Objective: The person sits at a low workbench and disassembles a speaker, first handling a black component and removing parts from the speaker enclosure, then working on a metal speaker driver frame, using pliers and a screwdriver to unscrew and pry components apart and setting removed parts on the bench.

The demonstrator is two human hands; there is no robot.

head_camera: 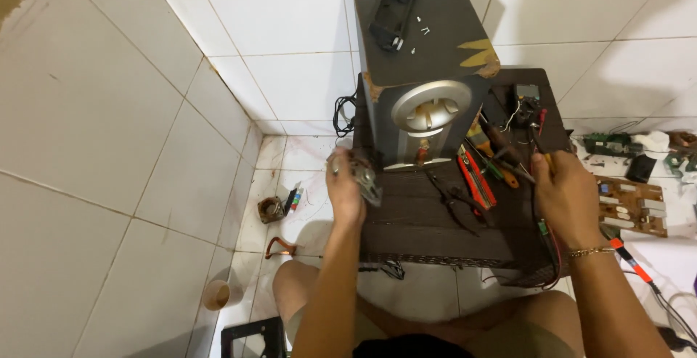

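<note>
My left hand (347, 187) grips a small metal-and-dark part (363, 176) at the left edge of a dark low table (428, 231), just in front of a grey speaker box (425, 122). My right hand (563, 194) holds a thin probe-like tool (524, 171) with red and black wires trailing down past the wrist. Between the hands lie pliers (454, 202), a red-handled tool (475, 180) and screwdrivers. A small meter (526, 96) sits at the table's back right.
A dark panel (417, 24) with a black part (394, 8) and loose screws lies on top of the speaker. Circuit boards (630, 202) lie on the tiled floor at right. A copper coil (271, 209), a cup (216, 294) and a black stool (250, 336) stand at left.
</note>
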